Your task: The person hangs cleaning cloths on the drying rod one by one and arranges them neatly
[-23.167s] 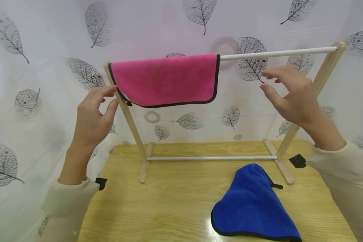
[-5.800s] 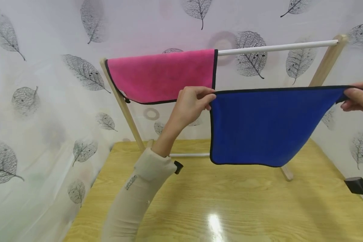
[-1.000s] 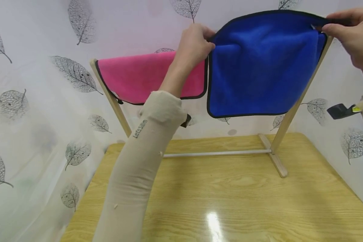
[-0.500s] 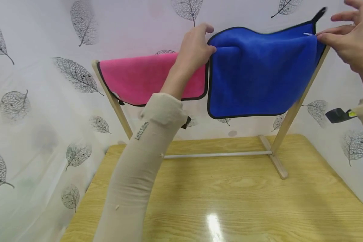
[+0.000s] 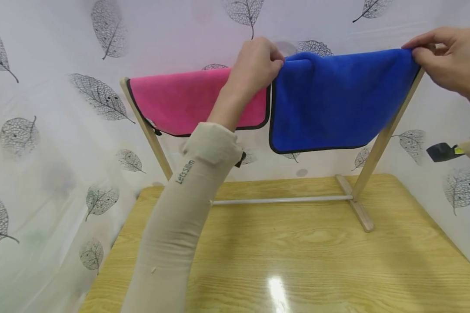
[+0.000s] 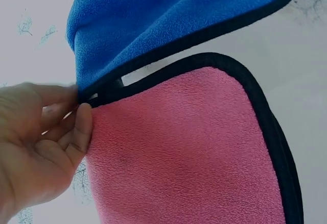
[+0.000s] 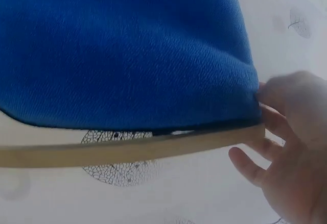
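A blue towel (image 5: 340,100) with black edging hangs folded over the top bar on the right half of a wooden rack (image 5: 383,134). At the towel's upper left corner, my left hand (image 5: 256,65) pinches the fold; the left wrist view shows thumb and fingertips (image 6: 84,114) at the edging where blue and pink meet. My right hand (image 5: 450,54) pinches the upper right corner, by the top of the right post. A small ridge stands in the blue fold near the left hand. The pink towel (image 5: 188,102) hangs on the left half, partly behind my left forearm. The top bar is covered.
The rack stands on a wood-grain table (image 5: 297,261), its white lower bar (image 5: 281,200) running between the feet. Behind it hangs a pale curtain (image 5: 51,174) with a leaf print. The right post (image 7: 127,150) runs just beside the blue towel's edge.
Earlier the blue towel lay on the table, then was held up by both hands. Over the last second its raised back edge dropped behind the bar, and my right hand came down to the corner.
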### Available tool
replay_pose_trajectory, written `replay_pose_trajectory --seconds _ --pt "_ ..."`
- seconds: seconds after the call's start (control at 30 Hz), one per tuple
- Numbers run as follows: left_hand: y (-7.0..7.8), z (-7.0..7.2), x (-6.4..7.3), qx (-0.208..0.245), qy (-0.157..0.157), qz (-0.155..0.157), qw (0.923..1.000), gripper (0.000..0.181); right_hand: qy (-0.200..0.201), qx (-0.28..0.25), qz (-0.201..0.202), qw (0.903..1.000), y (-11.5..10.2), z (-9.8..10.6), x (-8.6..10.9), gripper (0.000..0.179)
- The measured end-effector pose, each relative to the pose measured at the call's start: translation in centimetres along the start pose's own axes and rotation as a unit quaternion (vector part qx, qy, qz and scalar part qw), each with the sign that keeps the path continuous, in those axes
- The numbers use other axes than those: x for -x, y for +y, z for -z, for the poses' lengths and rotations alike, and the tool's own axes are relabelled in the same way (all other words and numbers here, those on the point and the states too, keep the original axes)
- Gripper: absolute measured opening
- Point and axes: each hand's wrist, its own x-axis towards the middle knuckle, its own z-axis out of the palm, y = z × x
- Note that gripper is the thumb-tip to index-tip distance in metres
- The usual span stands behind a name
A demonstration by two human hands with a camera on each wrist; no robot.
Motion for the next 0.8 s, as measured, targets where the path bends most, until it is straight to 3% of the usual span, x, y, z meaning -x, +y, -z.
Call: replay_pose_trajectory --seconds 0.23,0.4,0.53,0.63,0.8 --pt "0.1 0.1 -0.2 -0.030 -0.033 -0.007 0.9990 0.031 0.004 0.012 0.047 0.9988 0.9 -0.1 0.0 0.041" --pt "0.0 0.0 -0.1 -0.052 -0.026 -0.009 0.9983 0.030 -0.011 0.076 0.105 0.9915 0.8 0.2 -0.6 0.040" --pt "0.0 -0.1 -0.1 -0.069 -0.019 -0.017 0.9973 0.031 0.002 0.112 0.140 0.9838 0.4 0.0 -0.7 0.041" --pt "0.0 -0.2 -0.1 -0.076 -0.020 -0.017 0.9967 0.035 0.013 0.118 0.144 0.9825 -0.2 -0.3 -0.3 0.042" --pt "0.1 -0.2 -0.1 -0.084 -0.016 -0.021 0.9961 0.034 0.021 0.099 0.109 0.9890 -0.4 -0.1 -0.1 0.042"
